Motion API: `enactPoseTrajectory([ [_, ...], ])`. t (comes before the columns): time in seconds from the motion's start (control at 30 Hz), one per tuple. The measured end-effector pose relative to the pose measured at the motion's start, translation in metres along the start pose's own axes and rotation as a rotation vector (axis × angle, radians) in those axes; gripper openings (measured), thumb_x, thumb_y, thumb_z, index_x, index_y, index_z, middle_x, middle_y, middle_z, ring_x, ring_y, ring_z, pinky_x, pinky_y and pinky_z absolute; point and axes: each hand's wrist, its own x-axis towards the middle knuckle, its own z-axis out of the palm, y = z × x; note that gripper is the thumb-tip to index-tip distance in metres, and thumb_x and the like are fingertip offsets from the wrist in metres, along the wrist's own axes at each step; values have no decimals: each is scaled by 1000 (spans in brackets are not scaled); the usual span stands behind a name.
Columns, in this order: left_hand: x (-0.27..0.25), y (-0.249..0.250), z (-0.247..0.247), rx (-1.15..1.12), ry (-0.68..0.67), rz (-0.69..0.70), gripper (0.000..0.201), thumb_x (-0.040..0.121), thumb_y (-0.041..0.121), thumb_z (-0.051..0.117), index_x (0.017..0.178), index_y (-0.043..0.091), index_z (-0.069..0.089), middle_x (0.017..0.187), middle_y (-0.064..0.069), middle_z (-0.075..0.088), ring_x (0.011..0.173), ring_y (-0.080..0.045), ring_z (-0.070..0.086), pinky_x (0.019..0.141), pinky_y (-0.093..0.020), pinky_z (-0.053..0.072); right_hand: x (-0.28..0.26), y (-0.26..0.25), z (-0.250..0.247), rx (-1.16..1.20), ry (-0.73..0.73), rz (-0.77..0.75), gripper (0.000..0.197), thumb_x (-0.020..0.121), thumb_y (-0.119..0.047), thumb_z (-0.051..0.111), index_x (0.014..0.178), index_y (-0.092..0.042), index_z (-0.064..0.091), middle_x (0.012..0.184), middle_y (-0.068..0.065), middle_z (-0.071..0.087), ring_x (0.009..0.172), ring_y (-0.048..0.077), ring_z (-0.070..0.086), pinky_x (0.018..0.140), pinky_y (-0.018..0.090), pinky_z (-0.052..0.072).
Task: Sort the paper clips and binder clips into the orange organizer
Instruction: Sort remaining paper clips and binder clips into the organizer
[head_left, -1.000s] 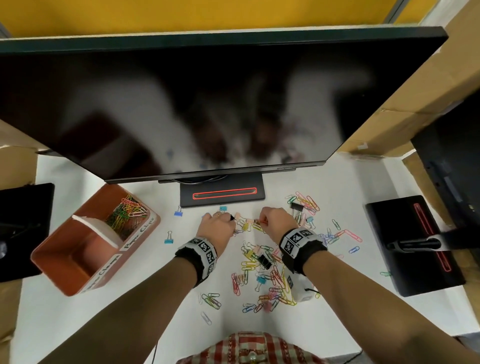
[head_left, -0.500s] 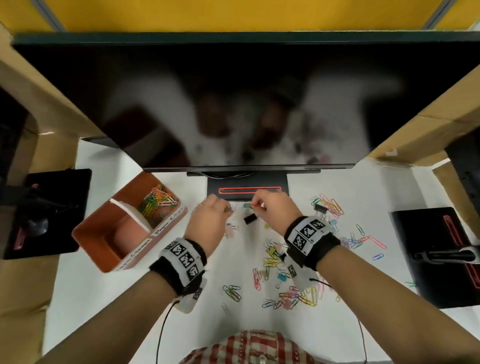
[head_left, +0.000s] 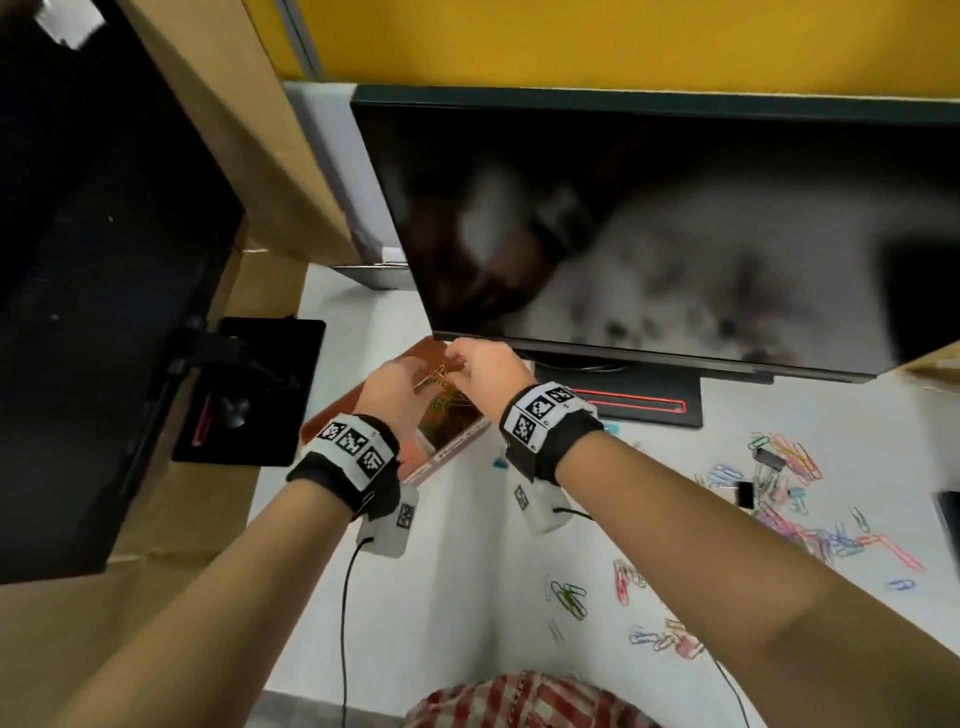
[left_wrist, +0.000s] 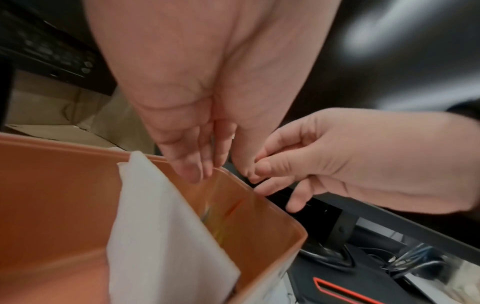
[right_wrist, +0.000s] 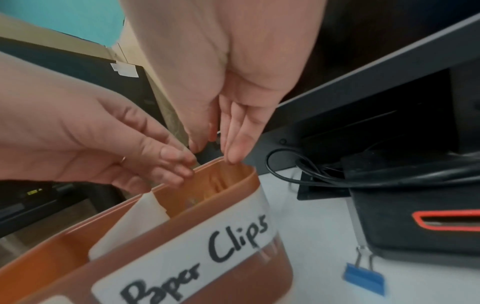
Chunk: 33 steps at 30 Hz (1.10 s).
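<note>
Both hands have travelled from the scattered clips (head_left: 789, 467) to the orange organizer (right_wrist: 241, 275), whose "Paper Clips" compartment (right_wrist: 226, 181) lies directly below both grips, about equally near. The left hand (head_left: 392, 389) keeps its fingers nearly straight and together. The right hand (head_left: 491, 366) presses fingertips to thumb; whether it holds anything I cannot tell.

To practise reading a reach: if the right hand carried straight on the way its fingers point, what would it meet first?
Probably the orange organizer: the right hand points its fingers down at the end rim of the Paper Clips compartment. Depth is unclear, so they might pass just inside, onto the paper clips.
</note>
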Motion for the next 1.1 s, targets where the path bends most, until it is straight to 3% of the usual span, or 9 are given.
enactPoseTrajectory([
  [0.07, -5, 0, -1, -1, 64, 81, 38, 88, 19, 60, 125, 12, 55, 126, -10, 59, 115, -26, 56, 102, -34, 42, -11, 6, -4, -2, 36, -15, 25, 88, -22, 59, 113, -19, 61, 116, 6, 62, 104, 23, 60, 94, 36, 49],
  [0.17, -18, 4, 0, -93, 66, 237, 28, 87, 14, 60, 115, 16, 62, 116, -6, 61, 106, -21, 59, 99, -32, 45, -43, 25, -16, 25, 68, -82, 17, 88, -17, 57, 102, -16, 66, 107, 6, 63, 96, 21, 61, 91, 33, 49],
  [0.37, -60, 32, 33, -158, -130, 433, 19, 82, 18, 68, 101, 17, 66, 96, 6, 59, 78, -10, 58, 75, -24, 49, -141, 92, -39, -123, -67, -18, 16, 87, -15, 56, 98, -18, 66, 98, 3, 65, 73, 17, 57, 80, 27, 48],
  [0.47, -81, 44, 65, -10, -269, 536, 30, 80, 21, 70, 109, 20, 61, 98, 5, 58, 80, -10, 56, 73, -20, 44, -191, 135, -41, -179, -156, 57, 20, 86, -17, 59, 105, -21, 63, 96, -3, 59, 74, 10, 49, 75, 21, 41],
  [0.63, -120, 40, 131, 234, -544, 513, 61, 74, 30, 75, 128, 28, 46, 122, 1, 45, 106, -15, 48, 97, -31, 44, -267, 197, -30, -205, -329, 127, 26, 84, -22, 63, 109, -19, 58, 97, -4, 52, 82, 12, 49, 73, 23, 39],
  [0.7, -133, 35, 151, 314, -560, 500, 74, 69, 36, 77, 132, 31, 39, 128, 2, 38, 117, -18, 42, 103, -32, 39, -289, 212, -25, -216, -365, 116, 24, 85, -24, 62, 108, -19, 57, 98, -3, 52, 87, 15, 52, 74, 26, 42],
  [0.8, -148, 32, 168, 359, -519, 447, 81, 64, 42, 79, 132, 30, 38, 132, 0, 33, 119, -21, 38, 103, -33, 38, -312, 229, -22, -213, -391, 103, 33, 85, -22, 62, 117, -21, 54, 111, -2, 53, 95, 14, 51, 79, 25, 41],
  [0.97, -155, 26, 182, 258, -451, 363, 61, 67, 34, 79, 121, 26, 50, 123, 1, 39, 109, -19, 40, 98, -31, 39, -326, 251, -14, -165, -371, 107, 35, 83, -15, 62, 117, -19, 53, 107, 0, 50, 92, 16, 49, 77, 25, 38],
  [1.1, -154, 30, 188, 160, -384, 325, 36, 75, 24, 74, 108, 20, 59, 107, 3, 45, 93, -15, 42, 93, -28, 40, -316, 250, -7, -92, -285, 117, 43, 85, -9, 59, 126, -19, 50, 109, 1, 44, 92, 10, 43, 78, 22, 37],
])
